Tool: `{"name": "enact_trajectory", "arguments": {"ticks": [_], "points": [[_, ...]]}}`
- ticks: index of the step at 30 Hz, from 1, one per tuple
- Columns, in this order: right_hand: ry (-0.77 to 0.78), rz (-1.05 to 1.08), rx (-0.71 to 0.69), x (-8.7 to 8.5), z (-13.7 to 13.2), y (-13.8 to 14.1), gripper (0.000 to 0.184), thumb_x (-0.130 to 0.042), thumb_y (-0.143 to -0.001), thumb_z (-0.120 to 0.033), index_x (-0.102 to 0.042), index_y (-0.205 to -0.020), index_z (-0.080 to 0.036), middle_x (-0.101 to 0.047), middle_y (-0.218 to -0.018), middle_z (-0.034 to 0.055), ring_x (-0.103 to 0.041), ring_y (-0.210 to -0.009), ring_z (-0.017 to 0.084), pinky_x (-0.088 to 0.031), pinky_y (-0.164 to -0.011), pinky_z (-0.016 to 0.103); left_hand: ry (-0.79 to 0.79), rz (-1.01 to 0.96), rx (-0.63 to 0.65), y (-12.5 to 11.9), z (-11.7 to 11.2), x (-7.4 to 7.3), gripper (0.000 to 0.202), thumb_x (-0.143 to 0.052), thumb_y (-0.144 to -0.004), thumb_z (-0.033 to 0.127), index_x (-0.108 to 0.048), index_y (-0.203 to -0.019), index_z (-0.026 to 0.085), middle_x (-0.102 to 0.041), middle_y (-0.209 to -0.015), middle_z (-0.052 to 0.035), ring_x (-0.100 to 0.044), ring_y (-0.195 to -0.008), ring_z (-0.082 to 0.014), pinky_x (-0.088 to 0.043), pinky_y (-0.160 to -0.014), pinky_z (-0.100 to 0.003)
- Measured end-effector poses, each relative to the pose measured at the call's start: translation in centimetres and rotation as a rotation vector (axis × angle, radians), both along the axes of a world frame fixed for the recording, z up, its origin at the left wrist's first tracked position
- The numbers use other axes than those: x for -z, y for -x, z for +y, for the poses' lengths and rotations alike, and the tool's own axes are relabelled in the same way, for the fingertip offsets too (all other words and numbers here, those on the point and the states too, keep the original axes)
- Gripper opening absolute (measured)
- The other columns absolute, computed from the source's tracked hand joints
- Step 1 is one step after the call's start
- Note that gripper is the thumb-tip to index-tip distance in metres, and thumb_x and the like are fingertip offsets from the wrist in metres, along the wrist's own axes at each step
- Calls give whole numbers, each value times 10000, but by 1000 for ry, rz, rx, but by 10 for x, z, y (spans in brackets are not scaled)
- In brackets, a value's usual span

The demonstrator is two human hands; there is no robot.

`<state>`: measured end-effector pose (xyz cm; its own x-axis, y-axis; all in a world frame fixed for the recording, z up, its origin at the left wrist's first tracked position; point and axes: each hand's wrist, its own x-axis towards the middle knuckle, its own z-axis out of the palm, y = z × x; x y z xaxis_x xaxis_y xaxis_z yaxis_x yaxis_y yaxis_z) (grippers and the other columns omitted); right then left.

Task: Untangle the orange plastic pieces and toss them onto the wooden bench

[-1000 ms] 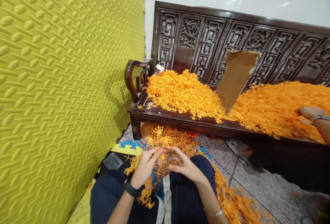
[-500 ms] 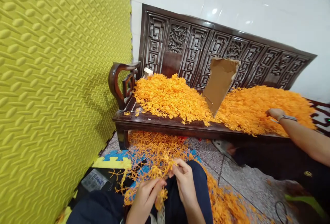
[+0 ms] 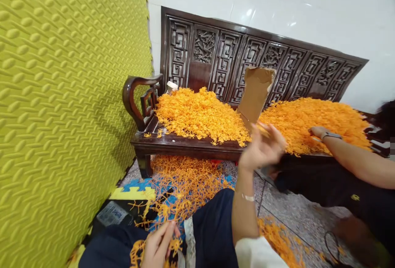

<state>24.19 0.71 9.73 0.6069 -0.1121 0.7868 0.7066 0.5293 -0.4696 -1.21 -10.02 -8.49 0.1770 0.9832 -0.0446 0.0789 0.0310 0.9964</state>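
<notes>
My left hand [image 3: 159, 245] is low over my lap with its fingers closed on a tangle of orange plastic sprues [image 3: 140, 255]. My right hand [image 3: 262, 148] is raised toward the dark carved wooden bench [image 3: 185, 146]; it is smeared by motion and a small orange piece [image 3: 262, 129] shows at its fingertips. Two heaps of orange plastic pieces [image 3: 200, 113] lie on the bench seat, parted by a leaning piece of cardboard [image 3: 254, 93]. More orange sprues [image 3: 185, 177] lie on the floor in front of my knees.
A yellow foam mat [image 3: 68, 95] stands upright at the left. Another person's arm [image 3: 348, 157] with a wrist watch rests on the right heap of pieces [image 3: 314, 115]. A dark flat object [image 3: 114, 214] lies on the floor by my left knee. The floor is speckled stone tile [image 3: 296, 218].
My right hand left the tangle in my lap and rose up and right toward the bench. My left hand stayed low with the sprues. The view turned slightly left.
</notes>
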Motion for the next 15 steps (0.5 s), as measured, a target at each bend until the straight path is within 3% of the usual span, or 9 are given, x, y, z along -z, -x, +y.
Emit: {"name": "enact_trajectory", "arguments": {"ticks": [2, 4, 6, 7, 10, 12, 15], "points": [[488, -187, -189, 4, 45, -4, 568, -597, -782, -441, -431, -1249, -165, -485, -1240, 147, -485, -1158, 275, -433, -933, 458, -29, 15, 2, 0, 3, -11, 568, -493, -734, 680, -651, -618, 147, -494, -470, 17, -397, -382, -82, -333, -401, -190], [809, -197, -307, 26, 69, -4, 733, -635, -728, -483, -390, -1311, -112, -361, -1378, 204, -316, -1306, 327, -303, -1049, 515, -61, 15, -23, -1, 5, -22, 557, -504, -732, 669, -652, -617, 144, -530, -509, 5, -405, -395, -82, -342, -409, -191], [899, -114, -480, 59, 66, 5, 740, -645, -708, -489, -424, -1297, -100, -303, -1428, 203, -222, -1355, 324, -214, -1098, 511, -85, 9, -63, -2, 8, -32, 549, -507, -736, 661, -654, -630, 142, -521, -503, 11, -398, -395, -82, -337, -406, -192], [912, -63, -610, 76, 57, 13, 686, -645, -704, -494, -484, -1247, -107, -354, -1402, 195, -259, -1341, 322, -229, -1092, 505, -95, 8, -83, -2, 10, -36, 539, -507, -744, 650, -655, -644, 142, -506, -492, 17, -399, -399, -84, -336, -410, -192], [1001, 11, -1006, 115, 11, 45, 465, -631, -715, -518, -652, -973, -132, -634, -1080, 157, -566, -1074, 301, -431, -946, 465, -119, 11, -124, -1, 14, -45, 516, -489, -778, 617, -650, -673, 138, -464, -466, 31, -402, -407, -90, -334, -424, -195], [1022, 26, -1170, 124, -18, 67, 412, -568, -777, -527, -678, -894, -148, -688, -905, 112, -650, -880, 246, -507, -833, 398, -132, 19, -134, -1, 17, -50, 502, -479, -796, 596, -644, -684, 136, -431, -448, 41, -397, -405, -94, -328, -427, -199], [940, 125, -1393, 120, -45, 88, 399, -499, -844, -511, -667, -991, -179, -691, -907, 78, -659, -811, 187, -513, -781, 324, -156, 41, -120, 0, 19, -58, 468, -475, -820, 552, -638, -697, 132, -421, -463, 44, -394, -415, -95, -322, -436, -205]]}}
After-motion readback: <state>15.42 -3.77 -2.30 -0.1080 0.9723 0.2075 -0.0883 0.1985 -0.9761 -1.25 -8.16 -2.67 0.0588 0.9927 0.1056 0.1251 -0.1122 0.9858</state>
